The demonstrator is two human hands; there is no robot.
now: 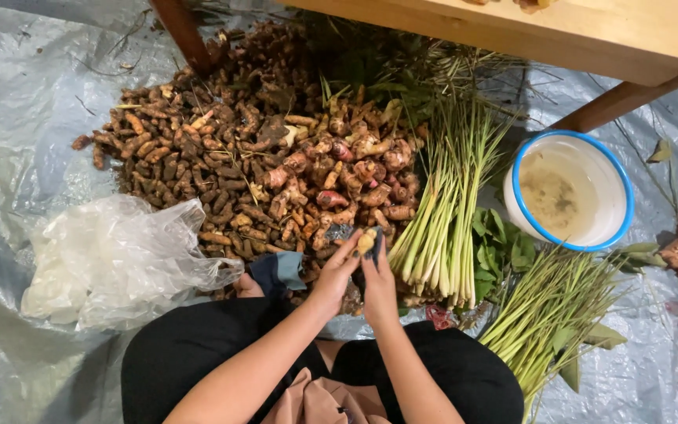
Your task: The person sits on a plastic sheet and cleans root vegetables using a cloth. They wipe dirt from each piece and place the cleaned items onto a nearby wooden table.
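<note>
Working w/ both hands at the near edge of the root pile (221, 157), the left hand (331, 275) and right hand (378, 279) are gripping one pale root piece (366, 241), apparently early on, most of the pile lying untouched, lemongrass bundle (445, 212) and white bowl (568, 190) to its right.

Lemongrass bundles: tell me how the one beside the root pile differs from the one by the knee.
The bundle by the root pile stands nearly upright in the picture, its pale cut ends close to the hands; the bundle by the knee slants diagonally and looks greener. Both lie on the plastic sheet.
</note>
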